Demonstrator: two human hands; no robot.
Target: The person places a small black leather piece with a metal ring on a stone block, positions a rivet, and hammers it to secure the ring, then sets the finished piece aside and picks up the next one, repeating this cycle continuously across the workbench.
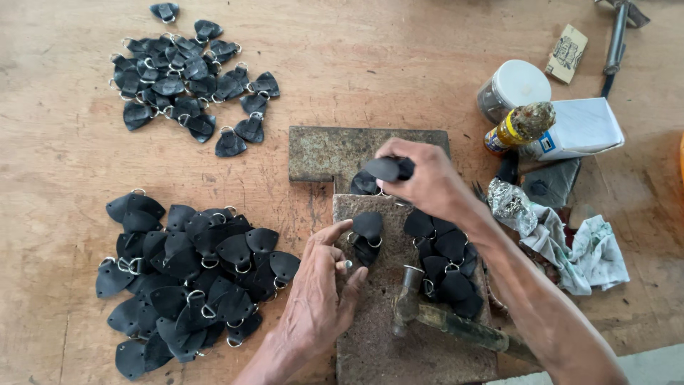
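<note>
Right hand (427,182) closes its fingers on a dark tool, tip hidden; left hand (320,292) pinches a small rivet beside a black leather tab (368,225) with ring.

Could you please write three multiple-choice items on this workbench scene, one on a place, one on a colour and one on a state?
1. Where does the hammer lie?
A. on the stone slab
B. among the far pile of leather pieces
C. on the white box

2. What colour are the leather pieces?
A. red
B. black
C. white

3. What is the right hand doing?
A. lying flat and empty
B. gripping a dark tool
C. holding the hammer

Answers: 1 A, the hammer rests on the slab by the right forearm; 2 B, both piles are black; 3 B, its fingers are closed round the tool.
</note>
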